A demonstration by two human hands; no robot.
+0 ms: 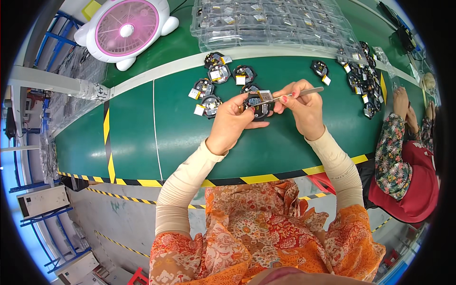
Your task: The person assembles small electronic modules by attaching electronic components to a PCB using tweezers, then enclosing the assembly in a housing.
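Observation:
My left hand (pixel 233 119) grips a round black electronic module (pixel 260 110) by its edge, just above the green work surface. A small silver battery pack (pixel 265 95) stands up at the module's top. In my right hand (pixel 305 108) is a pair of metal tweezers (pixel 306 92), whose tips reach to the module's inside beside the battery. My right fingers partly cover the tweezers. Close beyond my left hand lie several similar black modules (pixel 219 74) with silver or white batteries attached.
Clear plastic trays (pixel 275 28) with compartments of parts are at the back, beside a pink and white fan (pixel 127 30). One module (pixel 320 69) lies apart to the right, near a pile of modules (pixel 363 83). A co-worker in a floral sleeve (pixel 393 152) works at the right.

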